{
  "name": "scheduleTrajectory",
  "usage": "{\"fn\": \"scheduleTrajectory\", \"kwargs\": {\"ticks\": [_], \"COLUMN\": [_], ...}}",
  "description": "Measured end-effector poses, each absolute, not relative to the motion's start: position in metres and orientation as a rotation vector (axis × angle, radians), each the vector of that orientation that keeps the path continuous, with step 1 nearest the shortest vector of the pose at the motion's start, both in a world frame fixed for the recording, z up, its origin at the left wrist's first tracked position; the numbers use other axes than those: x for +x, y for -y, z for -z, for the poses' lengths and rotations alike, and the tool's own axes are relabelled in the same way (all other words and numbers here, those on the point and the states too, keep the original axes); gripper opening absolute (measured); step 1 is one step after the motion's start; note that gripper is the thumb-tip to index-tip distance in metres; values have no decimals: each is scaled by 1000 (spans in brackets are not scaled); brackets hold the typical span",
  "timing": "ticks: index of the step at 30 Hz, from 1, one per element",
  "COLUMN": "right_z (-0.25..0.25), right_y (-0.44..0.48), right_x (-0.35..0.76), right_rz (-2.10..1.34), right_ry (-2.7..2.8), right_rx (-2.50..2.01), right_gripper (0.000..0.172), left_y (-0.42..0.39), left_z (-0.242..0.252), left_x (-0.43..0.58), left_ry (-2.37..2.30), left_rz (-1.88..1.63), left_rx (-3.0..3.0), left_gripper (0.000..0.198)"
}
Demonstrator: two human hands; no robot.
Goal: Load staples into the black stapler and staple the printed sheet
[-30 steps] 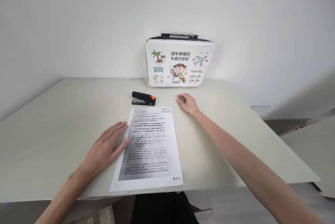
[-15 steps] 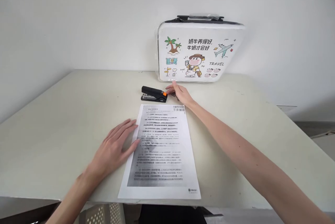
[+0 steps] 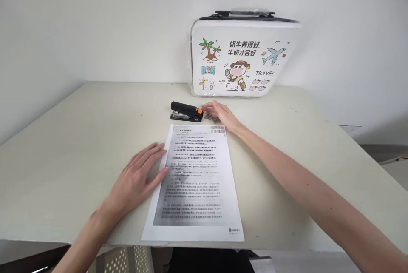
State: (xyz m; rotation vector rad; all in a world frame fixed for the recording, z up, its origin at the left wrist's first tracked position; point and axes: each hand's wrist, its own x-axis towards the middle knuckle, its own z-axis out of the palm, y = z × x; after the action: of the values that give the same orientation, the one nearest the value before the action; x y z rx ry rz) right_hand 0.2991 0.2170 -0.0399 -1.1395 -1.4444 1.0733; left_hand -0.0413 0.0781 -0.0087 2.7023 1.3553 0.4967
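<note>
- My left hand (image 3: 137, 181) lies flat on the desk (image 3: 79, 137), palm down and fingers spread. It grips nothing.
- The tips of its fingers rest on the left edge of a printed sheet of paper (image 3: 194, 183), about halfway up the page.
- The sheet of paper lies flat in front of me, near the front edge of the desk and slightly turned. It carries dense black text, with a barcode at its top right corner.
- My right hand (image 3: 221, 113) reaches out past the top right corner of the sheet, palm down with the fingers loosely extended and nothing pinched.
- Its fingertips are at the orange end of a black stapler (image 3: 186, 112). I cannot tell whether they touch it or stop just beside it.
- The stapler sits closed on the desk just beyond the top edge of the sheet, lying crosswise with its orange end toward my right hand.
- A few small dark strips (image 3: 211, 116) lie on the desk under my right fingers. They are too small for me to identify.
- Behind the stapler, 1 white case (image 3: 242, 54) with a black handle stands upright against the wall (image 3: 95, 22). It shows a palm tree, a plane, a cartoon figure and the word TRAVEL.
- Below the desk's front edge I see part of a pale perforated crate (image 3: 127, 260).
</note>
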Motion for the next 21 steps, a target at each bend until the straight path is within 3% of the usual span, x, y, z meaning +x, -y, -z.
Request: {"fn": "scheduleTrajectory", "kwargs": {"ticks": [7,21], "right_z": [49,20], "right_y": [-180,58], "right_x": [336,388], "right_rz": [-881,-821], "right_ry": [1284,1312], "right_rx": [-1202,-1500], "right_gripper": [70,35], "left_y": [-78,-72], "left_z": [8,-5], "left_x": [-44,-43], "left_ry": [-1342,-1442], "left_rz": [-524,-494], "left_rx": [2694,2643], "left_gripper": [57,63]}}
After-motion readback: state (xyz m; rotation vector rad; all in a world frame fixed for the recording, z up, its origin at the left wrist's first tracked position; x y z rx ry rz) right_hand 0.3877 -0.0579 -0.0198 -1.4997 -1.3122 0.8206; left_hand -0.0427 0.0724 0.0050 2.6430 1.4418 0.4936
